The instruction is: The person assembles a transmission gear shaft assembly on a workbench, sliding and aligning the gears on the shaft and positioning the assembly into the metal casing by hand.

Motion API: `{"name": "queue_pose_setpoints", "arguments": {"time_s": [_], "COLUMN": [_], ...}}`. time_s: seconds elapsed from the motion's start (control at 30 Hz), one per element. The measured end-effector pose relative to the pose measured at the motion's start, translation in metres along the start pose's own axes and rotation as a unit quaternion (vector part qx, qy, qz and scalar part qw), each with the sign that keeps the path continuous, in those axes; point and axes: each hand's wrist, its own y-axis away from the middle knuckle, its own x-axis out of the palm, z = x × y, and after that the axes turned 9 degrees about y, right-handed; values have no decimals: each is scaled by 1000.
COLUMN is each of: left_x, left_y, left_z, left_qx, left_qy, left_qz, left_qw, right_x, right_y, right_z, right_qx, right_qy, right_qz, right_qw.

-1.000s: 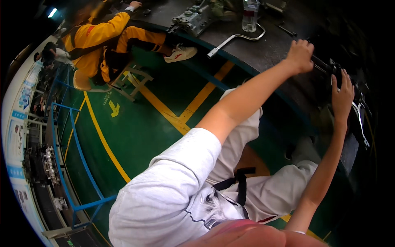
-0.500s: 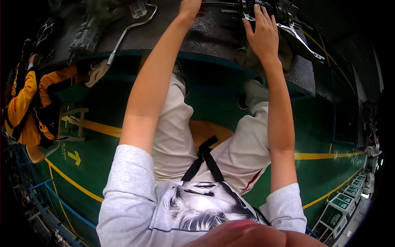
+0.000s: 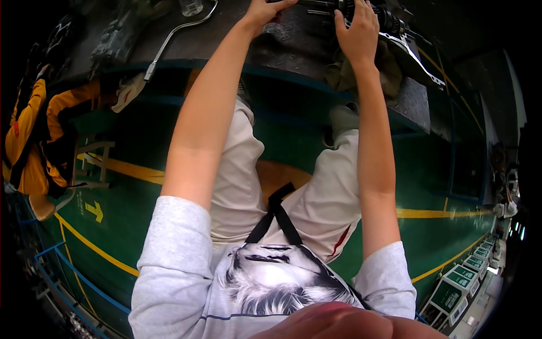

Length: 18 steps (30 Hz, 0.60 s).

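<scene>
At the top edge, partly cut off, my left hand is closed, its thumb and fingers at the end of a thin metal rod. The rod runs right toward a dark gear shaft assembly with stacked toothed gears. My right hand lies over this assembly, thumb on the near left side and fingers bent across the gears. A flat silver metal plate with holes sticks out to the right below the gears. Brown-green cloth lies under it at the bench edge.
The dark metal bench spans the top. On its left lie a long bent-handled wrench, a clear cup and a grey metal casing. A person in yellow-black workwear sits at far left. Boxes line the lower right.
My left hand has moved right along the rod toward the gears. My right hand's fingers, flatter before, now curl over the assembly. The view has shifted slightly.
</scene>
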Motion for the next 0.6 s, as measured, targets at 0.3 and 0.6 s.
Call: {"name": "queue_pose_setpoints", "arguments": {"time_s": [0.3,0.6], "left_x": [0,-4], "left_y": [-10,-33], "left_z": [10,23], "left_qx": [31,-89], "left_qy": [-7,119], "left_qz": [-32,-93], "left_qw": [999,985], "right_x": [-10,28], "right_y": [-3,20], "right_z": [38,79], "right_qx": [-17,191], "right_qy": [-34,-390], "right_qz": [-77,-8], "right_qw": [996,901]}}
